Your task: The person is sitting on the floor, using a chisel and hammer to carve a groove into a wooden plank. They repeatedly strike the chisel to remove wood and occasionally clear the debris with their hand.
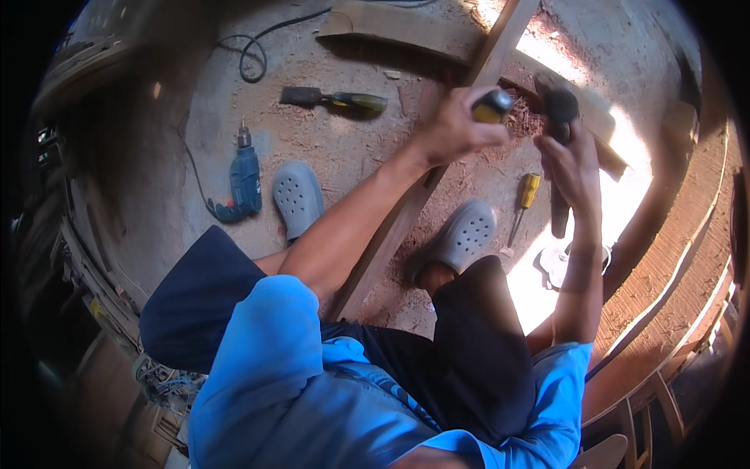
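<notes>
My left hand (pixel 457 129) is closed round the yellow-and-black handle of a chisel (pixel 492 108). Its blade is hidden below the hand, over a long wooden beam (pixel 387 252) that runs between my feet. Just to the right, my right hand (pixel 574 160) grips a dark hammer (pixel 560 104), the head raised close to the chisel's butt. The hammer looks slightly blurred, and its handle reaches down past my wrist. Reddish wood shavings (pixel 525 125) lie around the beam beneath both hands.
A wide chisel (pixel 334 100) and a blue corded drill (pixel 245 176) lie on the floor to the left. Near my right foot rests a yellow-handled screwdriver (pixel 527 194). Under the beam's far part lies a thick wood block (pixel 398 30). Large wooden boards (pixel 664 266) curve along the right.
</notes>
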{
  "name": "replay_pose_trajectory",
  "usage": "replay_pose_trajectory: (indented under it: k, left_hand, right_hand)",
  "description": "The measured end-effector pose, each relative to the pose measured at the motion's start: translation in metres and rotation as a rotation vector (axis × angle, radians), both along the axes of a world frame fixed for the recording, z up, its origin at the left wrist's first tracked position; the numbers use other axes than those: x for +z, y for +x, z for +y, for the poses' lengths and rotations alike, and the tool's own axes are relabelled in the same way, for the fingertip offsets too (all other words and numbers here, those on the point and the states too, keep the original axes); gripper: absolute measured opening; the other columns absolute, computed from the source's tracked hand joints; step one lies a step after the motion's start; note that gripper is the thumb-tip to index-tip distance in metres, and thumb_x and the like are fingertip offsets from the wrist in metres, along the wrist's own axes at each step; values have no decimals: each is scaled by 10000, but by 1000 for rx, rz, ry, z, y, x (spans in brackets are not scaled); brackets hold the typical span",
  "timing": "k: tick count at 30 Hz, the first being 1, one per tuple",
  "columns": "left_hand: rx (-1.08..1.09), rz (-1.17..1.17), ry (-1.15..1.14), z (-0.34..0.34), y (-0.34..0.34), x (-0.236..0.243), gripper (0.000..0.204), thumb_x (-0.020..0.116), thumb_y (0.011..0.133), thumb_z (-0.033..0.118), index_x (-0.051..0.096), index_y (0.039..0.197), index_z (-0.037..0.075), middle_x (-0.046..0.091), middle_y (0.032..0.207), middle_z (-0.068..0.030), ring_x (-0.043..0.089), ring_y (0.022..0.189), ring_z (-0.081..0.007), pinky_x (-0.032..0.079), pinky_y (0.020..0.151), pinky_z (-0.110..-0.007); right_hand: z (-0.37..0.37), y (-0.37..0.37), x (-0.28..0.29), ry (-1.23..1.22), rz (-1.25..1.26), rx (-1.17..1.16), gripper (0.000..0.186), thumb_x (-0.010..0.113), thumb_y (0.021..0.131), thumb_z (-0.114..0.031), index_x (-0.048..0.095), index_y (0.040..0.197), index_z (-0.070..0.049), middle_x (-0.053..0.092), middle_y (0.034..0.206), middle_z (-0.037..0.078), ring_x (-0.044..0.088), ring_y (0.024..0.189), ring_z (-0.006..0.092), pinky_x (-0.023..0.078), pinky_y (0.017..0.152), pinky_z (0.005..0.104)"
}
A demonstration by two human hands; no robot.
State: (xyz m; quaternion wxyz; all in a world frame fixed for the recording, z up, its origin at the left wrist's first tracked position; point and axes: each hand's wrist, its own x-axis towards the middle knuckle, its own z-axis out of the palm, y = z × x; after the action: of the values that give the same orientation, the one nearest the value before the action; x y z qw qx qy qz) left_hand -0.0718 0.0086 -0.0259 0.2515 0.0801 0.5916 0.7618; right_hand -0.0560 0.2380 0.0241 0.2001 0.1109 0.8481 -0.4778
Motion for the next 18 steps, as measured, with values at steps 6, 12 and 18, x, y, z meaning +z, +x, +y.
replay_pose_trajectory:
  k: [6, 12, 18]
  left_hand:
    - [-196, 270, 122, -28, 30, 21, 213, 826, 785, 214, 629, 751, 139, 592, 682, 48, 545, 576, -74, 445, 549, -281]
    - [388, 212, -291, 25, 10, 3, 275, 795, 857, 213, 590, 781, 47, 606, 693, 17, 539, 594, -109, 445, 555, -299]
    - [432, 70, -446, 35, -4, 10, 310, 833, 812, 241, 617, 821, 20, 608, 689, -18, 554, 614, -122, 467, 579, -321]
  right_hand:
    - [17, 57, -8, 128, -288, -260, 132, 647, 872, -104, 603, 966, -24, 567, 692, 25, 526, 540, 105, 440, 502, 288]
    - [6, 76, -15, 62, -309, -318, 85, 615, 878, -97, 580, 923, -33, 549, 673, 26, 511, 529, 108, 426, 507, 285]
    - [-6, 59, -2, 63, -164, -267, 105, 639, 872, -91, 592, 944, -31, 587, 680, 27, 532, 528, 108, 433, 491, 292]
